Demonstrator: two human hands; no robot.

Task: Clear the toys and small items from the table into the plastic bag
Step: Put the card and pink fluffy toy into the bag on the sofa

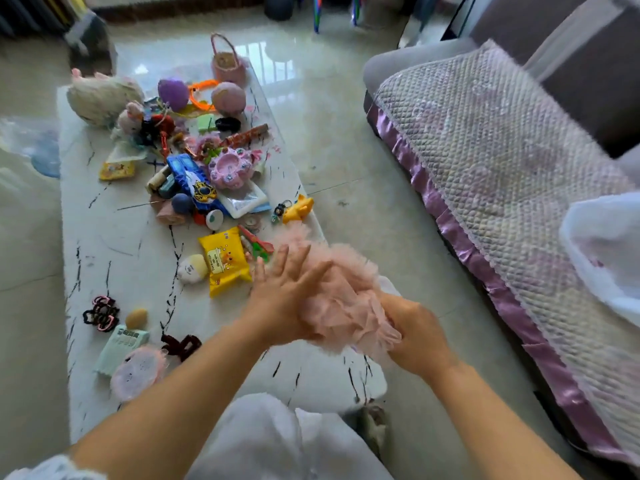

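Your right hand (pixel 420 336) grasps the pink ruffled tulle fabric piece (pixel 341 299) at the white marble-patterned table's (pixel 114 244) near right edge — your left hand (pixel 280 303), fingers straight, presses it flat. At 11 o'clock — yellow wipes packet (pixel 225 259). Farther, 12 o'clock, pink woven basket (pixel 227 62).

We're over the marble table (pixel 114 244), both hands on a frilly pink tulle piece (pixel 341 299) at its right edge. Our left hand (pixel 284 299) presses flat against it, fingers straight and spread; our right hand (pixel 417 332) grips the bunched fabric from the other side. Just beside the left fingers lie a yellow wipes packet (pixel 225 259) and small scissors (pixel 258 245). Farther up, toys pile around a pink crown (pixel 230 168) and a yellow duck (pixel 298 209). A quilted sofa (pixel 502 188) runs along the right.
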